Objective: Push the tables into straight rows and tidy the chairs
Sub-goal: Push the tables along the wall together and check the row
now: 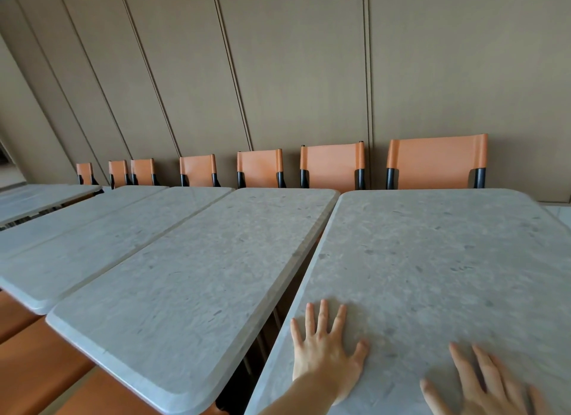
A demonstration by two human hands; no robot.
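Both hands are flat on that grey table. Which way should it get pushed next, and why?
Probably a small slide to the left. Both the left hand and the right hand press flat on the nearest table, and a wedge-shaped gap, wider at the near end, separates it from the neighbouring table. Swinging the near end leftward should close that gap and square the two edges.

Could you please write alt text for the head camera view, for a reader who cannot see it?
A person's left hand and right hand press flat, fingers spread, on the nearest grey stone table, which sits separated by a gap from the next table in a row. Orange chairs line the far side against a panelled wall.
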